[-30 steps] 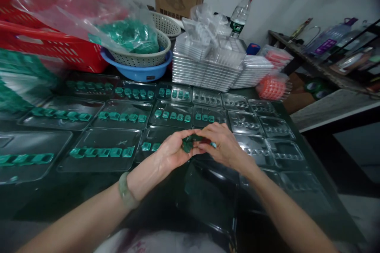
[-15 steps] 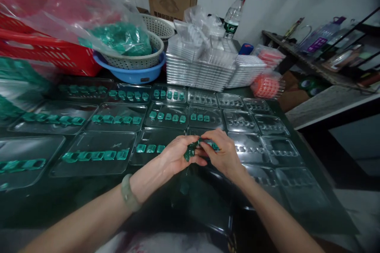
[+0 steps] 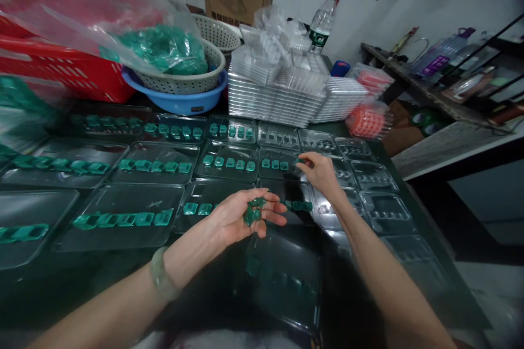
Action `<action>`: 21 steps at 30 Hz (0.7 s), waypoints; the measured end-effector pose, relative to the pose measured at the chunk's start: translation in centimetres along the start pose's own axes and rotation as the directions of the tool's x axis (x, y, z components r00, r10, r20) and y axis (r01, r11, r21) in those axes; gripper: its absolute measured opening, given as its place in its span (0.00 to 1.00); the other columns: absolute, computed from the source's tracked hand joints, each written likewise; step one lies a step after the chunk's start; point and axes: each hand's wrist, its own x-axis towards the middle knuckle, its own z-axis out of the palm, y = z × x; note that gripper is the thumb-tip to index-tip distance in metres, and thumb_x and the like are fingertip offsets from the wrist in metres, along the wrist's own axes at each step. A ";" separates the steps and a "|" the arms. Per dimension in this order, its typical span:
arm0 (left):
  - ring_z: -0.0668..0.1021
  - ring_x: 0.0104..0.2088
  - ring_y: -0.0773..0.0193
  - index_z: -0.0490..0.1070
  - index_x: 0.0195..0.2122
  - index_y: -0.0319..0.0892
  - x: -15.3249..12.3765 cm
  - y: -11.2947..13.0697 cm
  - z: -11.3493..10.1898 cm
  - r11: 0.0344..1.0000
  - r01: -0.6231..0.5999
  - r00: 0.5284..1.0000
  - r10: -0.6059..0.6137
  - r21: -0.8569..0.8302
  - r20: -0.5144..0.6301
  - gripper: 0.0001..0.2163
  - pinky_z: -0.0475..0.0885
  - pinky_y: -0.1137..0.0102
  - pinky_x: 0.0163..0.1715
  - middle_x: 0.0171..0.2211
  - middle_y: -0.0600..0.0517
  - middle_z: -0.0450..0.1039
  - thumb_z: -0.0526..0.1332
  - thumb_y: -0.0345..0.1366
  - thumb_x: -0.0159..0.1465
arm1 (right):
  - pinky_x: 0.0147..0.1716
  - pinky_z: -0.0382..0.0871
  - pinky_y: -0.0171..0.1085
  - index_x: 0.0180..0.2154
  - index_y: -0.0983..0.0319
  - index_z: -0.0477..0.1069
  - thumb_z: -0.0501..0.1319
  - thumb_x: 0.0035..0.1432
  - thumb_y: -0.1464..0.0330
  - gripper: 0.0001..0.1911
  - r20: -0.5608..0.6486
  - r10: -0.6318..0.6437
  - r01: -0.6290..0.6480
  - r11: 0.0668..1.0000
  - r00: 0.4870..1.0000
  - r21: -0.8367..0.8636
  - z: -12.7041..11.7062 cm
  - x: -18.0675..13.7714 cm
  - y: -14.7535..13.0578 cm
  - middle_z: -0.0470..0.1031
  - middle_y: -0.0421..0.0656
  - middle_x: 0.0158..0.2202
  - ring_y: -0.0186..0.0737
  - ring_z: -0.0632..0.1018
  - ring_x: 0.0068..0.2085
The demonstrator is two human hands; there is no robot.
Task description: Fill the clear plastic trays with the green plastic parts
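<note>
My left hand [image 3: 233,217] is palm up with fingers curled around several glossy, translucent green pieces [image 3: 252,212]. My right hand [image 3: 321,173] reaches farther forward, thumb and fingers pinched over the right end of a clear plastic tray [image 3: 271,174]. A trace of green shows at those fingertips, mostly hidden by them. Three green cube-like pieces [image 3: 275,164] sit in the slots to the left of the pinch. Below it, a nearer tray holds green pieces [image 3: 302,205], partly covered by my left fingers.
Rows of clear trays cover the dark table, the left ones [image 3: 118,196] with green pieces, those at right [image 3: 387,204] with bare slots. Behind stand stacked clear trays [image 3: 274,101], a blue basin [image 3: 184,102], a red basket [image 3: 94,79] and a water bottle [image 3: 321,24].
My right hand has left my left hand and moved forward to the tray with three pieces. My left hand has turned its palm up more, and its green pieces now show.
</note>
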 end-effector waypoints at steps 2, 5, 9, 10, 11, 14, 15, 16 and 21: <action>0.75 0.34 0.54 0.66 0.38 0.32 -0.4 0.1 -0.2 1.000 -0.012 1.000 0.012 -0.001 0.005 0.14 0.68 0.75 0.13 0.37 0.39 0.69 0.54 0.39 0.57 | 0.32 0.65 0.36 0.33 0.61 0.72 0.59 0.47 0.67 0.09 0.073 -0.019 0.026 0.995 0.997 -0.098 0.7 1.1 1.4 0.73 0.43 0.30 0.38 0.73 0.30; 0.75 0.32 0.56 0.66 0.37 0.32 -0.8 0.2 -0.6 0.999 -0.032 0.999 0.032 -0.007 0.010 0.13 0.67 0.75 0.12 0.36 0.40 0.70 0.54 0.38 0.57 | 0.31 0.64 0.36 0.33 0.60 0.73 0.59 0.48 0.66 0.09 0.120 -0.027 0.045 0.987 0.992 -0.154 1.5 1.5 2.3 0.73 0.43 0.30 0.38 0.72 0.31; 0.75 0.30 0.58 0.66 0.37 0.32 -0.8 0.3 -0.8 0.999 -0.039 0.999 0.039 -0.016 -0.013 0.13 0.66 0.76 0.12 0.34 0.41 0.70 0.54 0.38 0.56 | 0.31 0.63 0.35 0.34 0.61 0.73 0.58 0.50 0.65 0.10 0.155 -0.067 0.094 0.981 0.986 -0.171 1.4 1.4 2.3 0.72 0.44 0.30 0.38 0.72 0.30; 0.75 0.29 0.59 0.66 0.36 0.32 -0.7 0.3 -0.8 0.999 -0.036 0.999 0.036 -0.018 -0.022 0.13 0.66 0.76 0.12 0.34 0.42 0.70 0.54 0.37 0.56 | 0.31 0.63 0.35 0.34 0.62 0.73 0.57 0.50 0.65 0.11 0.170 -0.087 0.117 0.978 0.982 -0.170 1.2 1.5 2.2 0.72 0.44 0.30 0.38 0.72 0.31; 0.75 0.29 0.59 0.66 0.36 0.32 -0.7 0.3 -0.8 0.999 -0.034 0.999 0.033 -0.021 -0.029 0.12 0.65 0.76 0.12 0.33 0.42 0.70 0.54 0.37 0.56 | 0.31 0.63 0.35 0.34 0.62 0.73 0.57 0.51 0.65 0.11 0.187 -0.110 0.142 0.976 0.976 -0.166 1.1 1.6 2.1 0.72 0.44 0.30 0.38 0.72 0.31; 0.75 0.28 0.60 0.67 0.36 0.32 -0.8 0.3 -0.6 0.999 -0.042 0.998 0.041 -0.027 -0.038 0.12 0.65 0.76 0.12 0.33 0.43 0.69 0.54 0.37 0.56 | 0.34 0.63 0.35 0.36 0.63 0.73 0.56 0.52 0.67 0.10 0.238 -0.176 0.215 0.965 0.955 -0.149 0.9 1.9 2.0 0.72 0.46 0.31 0.38 0.72 0.33; 0.75 0.28 0.60 0.67 0.36 0.33 -0.8 0.3 -0.6 0.998 -0.048 0.998 0.047 -0.028 -0.039 0.12 0.65 0.76 0.12 0.32 0.43 0.69 0.54 0.37 0.56 | 0.34 0.63 0.35 0.36 0.63 0.72 0.56 0.52 0.68 0.11 0.254 -0.195 0.237 0.960 0.947 -0.146 0.8 2.0 2.0 0.72 0.46 0.32 0.38 0.71 0.34; 0.75 0.28 0.61 0.67 0.36 0.33 -0.9 0.2 -0.7 0.998 -0.055 0.998 0.054 -0.029 -0.040 0.12 0.64 0.76 0.13 0.32 0.43 0.69 0.54 0.37 0.56 | 0.35 0.63 0.35 0.37 0.63 0.72 0.56 0.52 0.69 0.11 0.270 -0.207 0.253 0.955 0.941 -0.152 0.8 2.0 2.1 0.72 0.46 0.32 0.38 0.71 0.34; 0.74 0.28 0.61 0.67 0.36 0.34 -1.0 0.1 -1.1 0.996 -0.084 0.994 0.082 -0.024 -0.065 0.11 0.64 0.76 0.13 0.34 0.43 0.69 0.57 0.35 0.54 | 0.33 0.62 0.34 0.37 0.63 0.72 0.56 0.52 0.68 0.11 0.306 -0.163 0.241 0.940 0.938 -0.240 0.8 1.7 2.5 0.72 0.45 0.32 0.37 0.71 0.32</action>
